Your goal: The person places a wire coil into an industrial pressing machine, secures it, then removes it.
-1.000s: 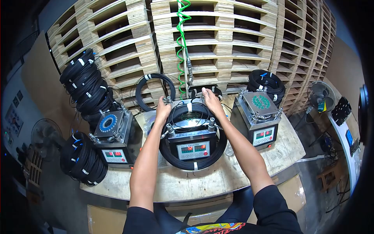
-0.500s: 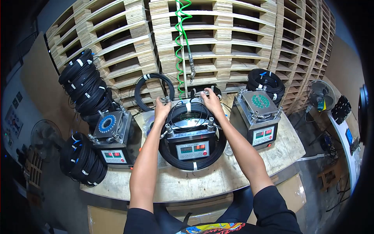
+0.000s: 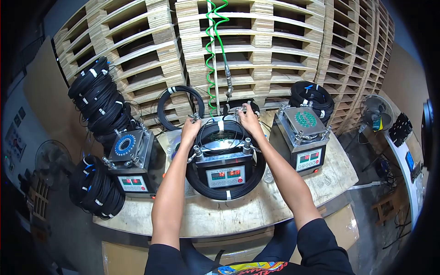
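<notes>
In the middle of the bench stands a black machine with a lit digital display. A large coil of black cable hangs around it, tied with white bands, and more black strands loop over its metal top. My left hand is closed at the back left corner, fingers around a metal knob. At the back right corner my right hand is closed on a matching knob, largely covered by the fingers. Two front metal posts stand untouched by my hands. The plate's middle is partly hidden beneath the coil.
Similar machines stand left with a blue ring and right with green pieces. Black cable coils pile up at the left; another coil leans behind. A green spiral air hose hangs before stacked wooden pallets.
The middle machine's display now shows lit digits on its left side too, and the right reading has gone up slightly. The hanging hose nozzle has swung a little. Both hands stay on the knobs.
</notes>
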A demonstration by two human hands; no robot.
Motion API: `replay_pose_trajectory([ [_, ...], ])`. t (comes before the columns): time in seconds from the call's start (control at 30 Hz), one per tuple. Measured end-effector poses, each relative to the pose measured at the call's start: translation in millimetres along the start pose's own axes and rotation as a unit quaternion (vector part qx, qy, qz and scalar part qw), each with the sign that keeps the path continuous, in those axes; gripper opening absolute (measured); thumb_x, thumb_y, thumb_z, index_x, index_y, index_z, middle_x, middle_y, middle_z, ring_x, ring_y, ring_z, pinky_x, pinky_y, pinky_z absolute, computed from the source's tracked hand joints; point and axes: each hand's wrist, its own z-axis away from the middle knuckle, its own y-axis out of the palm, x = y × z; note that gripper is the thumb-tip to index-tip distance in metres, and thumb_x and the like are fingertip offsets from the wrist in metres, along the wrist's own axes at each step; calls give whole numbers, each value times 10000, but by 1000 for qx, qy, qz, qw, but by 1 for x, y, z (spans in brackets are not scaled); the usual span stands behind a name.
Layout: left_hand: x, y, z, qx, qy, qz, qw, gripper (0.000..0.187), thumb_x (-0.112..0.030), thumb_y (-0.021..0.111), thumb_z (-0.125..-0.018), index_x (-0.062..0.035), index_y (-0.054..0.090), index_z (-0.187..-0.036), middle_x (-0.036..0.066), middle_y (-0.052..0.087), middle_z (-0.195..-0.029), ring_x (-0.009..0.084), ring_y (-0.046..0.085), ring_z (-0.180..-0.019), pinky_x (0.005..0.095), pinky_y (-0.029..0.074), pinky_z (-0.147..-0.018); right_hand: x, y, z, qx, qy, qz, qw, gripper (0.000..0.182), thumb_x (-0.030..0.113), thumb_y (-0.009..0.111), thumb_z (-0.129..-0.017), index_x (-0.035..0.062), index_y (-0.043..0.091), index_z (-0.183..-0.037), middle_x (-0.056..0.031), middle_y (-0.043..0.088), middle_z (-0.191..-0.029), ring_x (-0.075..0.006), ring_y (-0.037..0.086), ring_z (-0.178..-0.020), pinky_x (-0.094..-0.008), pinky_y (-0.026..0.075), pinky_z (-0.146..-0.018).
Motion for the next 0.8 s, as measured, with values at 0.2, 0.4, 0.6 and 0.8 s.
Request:
replay_pose_trajectory([
  [0.2, 6, 1, -6, 3, 23, -14, 1000, 652, -284, 681, -837, 76, 504, -1351, 244, 596, -1306, 301, 588, -1196, 354, 428, -1026, -2, 1, -1, 2, 21, -10, 1000, 522, 383, 532, -984, 32, 454, -1363, -298, 601, -1243, -478, 585, -1145, -476, 458, -988],
  [0.4, 7, 2, -6, 21, 29, 24, 999, 609, -264, 671, -850, 85, 527, -1328, 241, 620, -1267, 289, 601, -1168, 344, 432, -1017, 3, 0, 0, 1, 70, 20, 997, 472, 417, 494, -994, 22, 577, -1238, -290, 653, -1128, -479, 584, -1131, -495, 459, -976],
  [0.6, 11, 4, -8, 4, 38, 20, 999, 615, -295, 670, -833, 91, 555, -1298, 230, 646, -1220, 277, 618, -1130, 335, 439, -994, 2, -2, 1, 12, -1, 17, 1000, 366, 318, 493, -995, 37, 582, -1212, -305, 644, -1106, -481, 603, -1081, -498, 476, -933],
  [0.8, -7, -2, 7, 0, 17, -7, 1000, 657, -316, 689, -816, 78, 541, -1322, 248, 614, -1280, 292, 598, -1186, 348, 431, -1023, -2, 0, -3, 18, 28, -27, 999, 393, 308, 519, -985, 43, 537, -1275, -317, 648, -1092, -474, 617, -1072, -482, 484, -930],
])
